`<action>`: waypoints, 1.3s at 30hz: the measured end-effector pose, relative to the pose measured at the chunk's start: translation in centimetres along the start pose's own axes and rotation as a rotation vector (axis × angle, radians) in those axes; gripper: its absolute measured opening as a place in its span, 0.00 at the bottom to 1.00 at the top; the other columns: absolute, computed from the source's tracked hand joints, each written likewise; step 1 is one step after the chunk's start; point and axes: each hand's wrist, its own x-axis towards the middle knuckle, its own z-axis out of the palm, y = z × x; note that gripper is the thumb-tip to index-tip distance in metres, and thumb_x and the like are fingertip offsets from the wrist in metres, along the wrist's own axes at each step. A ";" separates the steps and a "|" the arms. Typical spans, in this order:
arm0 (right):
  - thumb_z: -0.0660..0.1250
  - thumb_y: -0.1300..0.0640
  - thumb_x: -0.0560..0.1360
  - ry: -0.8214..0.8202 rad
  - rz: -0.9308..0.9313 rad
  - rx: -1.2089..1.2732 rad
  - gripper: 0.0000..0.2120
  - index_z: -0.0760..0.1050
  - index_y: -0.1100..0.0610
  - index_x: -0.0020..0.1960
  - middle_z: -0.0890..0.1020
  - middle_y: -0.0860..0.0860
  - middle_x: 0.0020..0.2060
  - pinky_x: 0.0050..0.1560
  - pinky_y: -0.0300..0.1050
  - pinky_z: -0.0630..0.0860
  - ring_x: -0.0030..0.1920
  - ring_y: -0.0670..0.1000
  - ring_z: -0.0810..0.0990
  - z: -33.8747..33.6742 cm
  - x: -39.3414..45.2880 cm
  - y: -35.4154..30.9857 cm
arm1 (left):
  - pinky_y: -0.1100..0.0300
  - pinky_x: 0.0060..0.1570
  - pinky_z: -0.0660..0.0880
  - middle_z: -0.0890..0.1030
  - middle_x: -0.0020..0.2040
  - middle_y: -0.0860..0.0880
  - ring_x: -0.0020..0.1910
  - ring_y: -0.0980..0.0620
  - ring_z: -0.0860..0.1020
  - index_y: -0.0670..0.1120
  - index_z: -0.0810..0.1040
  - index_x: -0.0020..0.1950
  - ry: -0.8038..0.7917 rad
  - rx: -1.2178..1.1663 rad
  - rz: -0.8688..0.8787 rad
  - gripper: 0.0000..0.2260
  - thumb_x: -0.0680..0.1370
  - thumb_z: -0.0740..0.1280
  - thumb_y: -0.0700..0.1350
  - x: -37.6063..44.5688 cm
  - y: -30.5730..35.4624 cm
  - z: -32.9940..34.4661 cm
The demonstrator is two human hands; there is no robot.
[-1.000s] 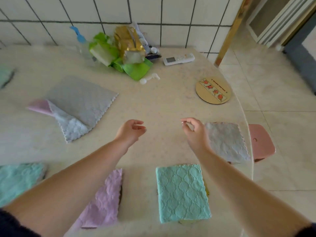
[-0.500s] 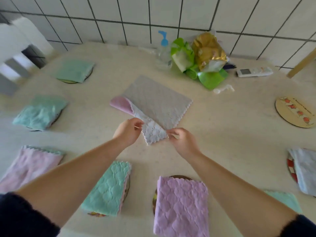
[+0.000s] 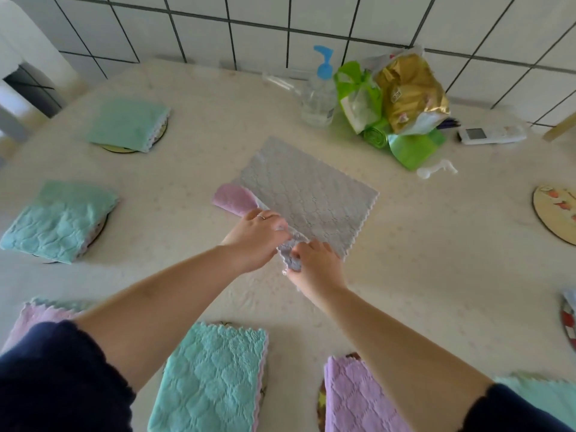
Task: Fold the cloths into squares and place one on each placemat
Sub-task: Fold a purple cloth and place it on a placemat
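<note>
counting done: i see folded cloths on most mats around the counter [image 3: 405, 275]
left: bare placemat [image 3: 554, 213] at the right edge
in hand: grey cloth [image 3: 307, 194], mid-counter, unfolded
grip: left hand [image 3: 255, 236] and right hand [image 3: 314, 265] pinch its near corner

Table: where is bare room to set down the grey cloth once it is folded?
The round placemat at the right edge lies uncovered. The table is bare between it and the grey cloth, which both hands grip: left hand, right hand. It is crowded at the wall around the pump bottle and green bags.
</note>
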 end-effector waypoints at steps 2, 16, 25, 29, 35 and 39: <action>0.61 0.47 0.75 0.029 -0.026 -0.052 0.13 0.74 0.54 0.55 0.76 0.51 0.53 0.57 0.47 0.70 0.56 0.54 0.73 0.1 0.5 0.0 | 0.48 0.66 0.61 0.74 0.64 0.47 0.66 0.43 0.69 0.48 0.76 0.63 0.014 0.009 0.007 0.18 0.73 0.64 0.40 0.3 -0.3 0.6; 0.63 0.60 0.74 0.166 -0.003 0.324 0.03 0.72 0.54 0.46 0.78 0.47 0.34 0.32 0.43 0.67 0.34 0.50 0.75 -6.9 -0.9 4.2 | 0.52 0.66 0.60 0.77 0.56 0.53 0.61 0.49 0.72 0.53 0.77 0.55 0.073 -0.106 -0.095 0.10 0.79 0.59 0.50 1.8 -3.0 -1.4; 0.65 0.65 0.71 0.198 -0.056 0.151 0.17 0.73 0.54 0.58 0.78 0.49 0.56 0.45 0.44 0.71 0.54 0.51 0.78 -10.2 -3.6 7.5 | 0.56 0.49 0.72 0.80 0.51 0.52 0.51 0.49 0.78 0.51 0.80 0.52 0.150 -0.167 -0.269 0.08 0.77 0.62 0.45 -2.3 -6.0 -5.0; 0.65 0.64 0.70 0.313 -0.043 0.025 0.14 0.76 0.56 0.56 0.80 0.53 0.54 0.45 0.47 0.72 0.51 0.58 0.79 -14.5 -3.2 7.9 | 0.56 0.44 0.74 0.82 0.49 0.50 0.47 0.48 0.78 0.48 0.81 0.51 0.337 -0.320 -0.339 0.08 0.76 0.64 0.41 -3.0 -5.0 -9.0; 0.62 0.60 0.74 0.457 -0.021 -0.129 0.12 0.79 0.55 0.55 0.83 0.54 0.51 0.46 0.47 0.74 0.49 0.58 0.80 -22.8 0.4 8.1 | 0.66 0.37 0.79 0.79 0.44 0.45 0.41 0.49 0.78 0.45 0.79 0.49 0.570 -0.939 -0.482 0.08 0.77 0.62 0.36 1.7 -4.4 -15.8; 0.63 0.61 0.73 0.593 0.035 0.055 0.12 0.80 0.53 0.53 0.84 0.55 0.49 0.51 0.50 0.76 0.51 0.59 0.80 -26.9 1.9 8.1 | 0.52 0.51 0.79 0.79 0.42 0.47 0.44 0.50 0.78 0.52 0.78 0.40 0.700 -1.091 -0.439 0.11 0.76 0.63 0.36 3.7 -4.3 -20.0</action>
